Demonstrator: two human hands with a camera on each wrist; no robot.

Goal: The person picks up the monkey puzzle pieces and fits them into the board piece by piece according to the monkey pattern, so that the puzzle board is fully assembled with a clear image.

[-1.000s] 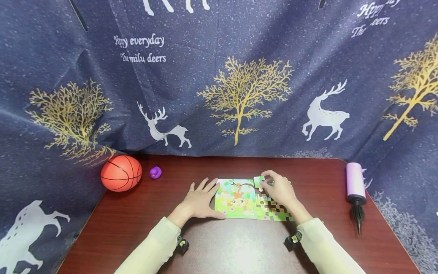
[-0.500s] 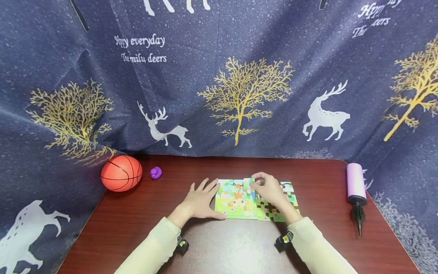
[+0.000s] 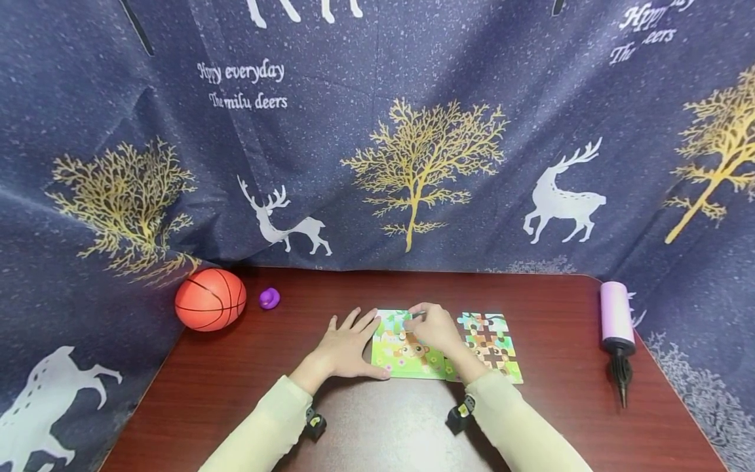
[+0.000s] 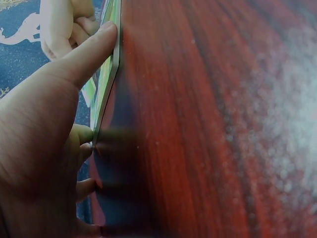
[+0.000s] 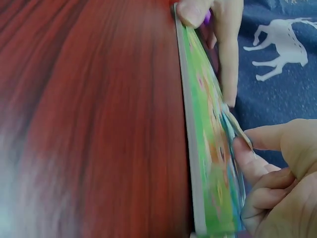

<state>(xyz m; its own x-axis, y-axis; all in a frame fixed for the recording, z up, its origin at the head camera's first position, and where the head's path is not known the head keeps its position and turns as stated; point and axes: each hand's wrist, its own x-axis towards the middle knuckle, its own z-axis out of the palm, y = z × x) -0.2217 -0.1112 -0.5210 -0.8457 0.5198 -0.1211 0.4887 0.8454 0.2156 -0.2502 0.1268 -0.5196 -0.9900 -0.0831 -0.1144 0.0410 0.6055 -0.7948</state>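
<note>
A flat puzzle board [image 3: 401, 364] with a printed monkey picture lies on the table. My left hand [image 3: 347, 349] rests along its left side, fingers spread and straight; in the left wrist view the thumb [image 4: 94, 54] lies on the board's edge. Over the upper left part of the board, my right hand [image 3: 435, 330] pinches a puzzle piece [image 5: 238, 130] between thumb and forefinger. That piece is tilted, one edge at or near the board's surface. The right hand hides part of the picture. Right of the board lie several puzzle pieces [image 3: 498, 341], mostly fitted loosely together.
On the reddish-brown table [image 3: 366, 432] an orange basketball [image 3: 210, 299] and a purple rubber duck [image 3: 269, 298] stand at the back left. A lilac hand pump [image 3: 616, 318] lies at the right edge. A dark blue curtain [image 3: 366, 164] hangs behind.
My right hand has moved left with the pinched puzzle piece, from the board's upper right corner to its upper left part. More loose pieces show at right. The left hand stays put.
</note>
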